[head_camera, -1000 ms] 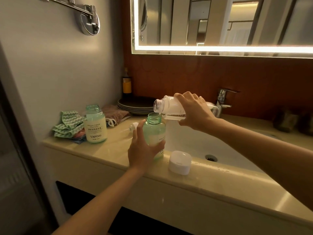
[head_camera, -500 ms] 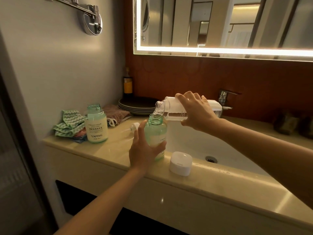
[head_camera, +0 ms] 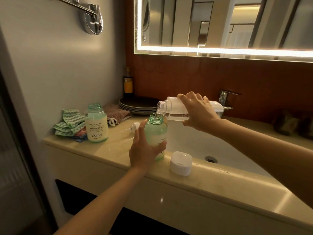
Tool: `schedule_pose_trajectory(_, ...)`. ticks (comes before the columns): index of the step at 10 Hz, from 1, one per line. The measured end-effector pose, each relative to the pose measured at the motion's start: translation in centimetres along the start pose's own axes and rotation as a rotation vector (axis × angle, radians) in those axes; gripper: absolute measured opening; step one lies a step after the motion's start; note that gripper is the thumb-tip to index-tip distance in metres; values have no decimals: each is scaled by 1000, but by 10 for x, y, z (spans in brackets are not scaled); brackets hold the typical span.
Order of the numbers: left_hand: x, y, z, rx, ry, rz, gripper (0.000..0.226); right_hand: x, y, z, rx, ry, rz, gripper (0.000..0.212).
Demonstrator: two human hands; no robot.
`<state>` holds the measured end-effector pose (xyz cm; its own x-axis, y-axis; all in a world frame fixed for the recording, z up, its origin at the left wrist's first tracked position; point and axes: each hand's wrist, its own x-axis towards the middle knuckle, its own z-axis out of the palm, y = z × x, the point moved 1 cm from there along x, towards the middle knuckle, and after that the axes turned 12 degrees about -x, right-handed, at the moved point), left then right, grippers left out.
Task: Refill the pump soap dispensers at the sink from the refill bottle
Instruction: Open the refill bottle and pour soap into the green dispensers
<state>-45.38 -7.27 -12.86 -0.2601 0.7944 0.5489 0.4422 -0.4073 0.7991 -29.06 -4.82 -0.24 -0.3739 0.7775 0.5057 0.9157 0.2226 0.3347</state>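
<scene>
A pale stone bench [head_camera: 116, 150] runs across the view. A stack of dark plates [head_camera: 138, 106] sits at its back. At eleven o'clock from the stack, a dark bottle with a yellow label [head_camera: 128, 83] stands upright by the wall. At nine o'clock from the plates lies a crumpled pink-brown cloth [head_camera: 116, 112], and further toward nine a heap of green zigzag cloths [head_camera: 71, 122]. A mirror with a lit edge [head_camera: 220, 22] hangs at twelve o'clock on a red-brown panel [head_camera: 203, 77], with a chrome wall bracket [head_camera: 94, 19] at eleven. A chrome tap [head_camera: 225, 99] stands at three o'clock from the plates.
</scene>
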Motion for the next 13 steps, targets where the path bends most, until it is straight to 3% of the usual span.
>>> schedule_pose_trajectory(13,-1,1,0,11,-1,-2,91,-4,4,1,-79,-5,3,80)
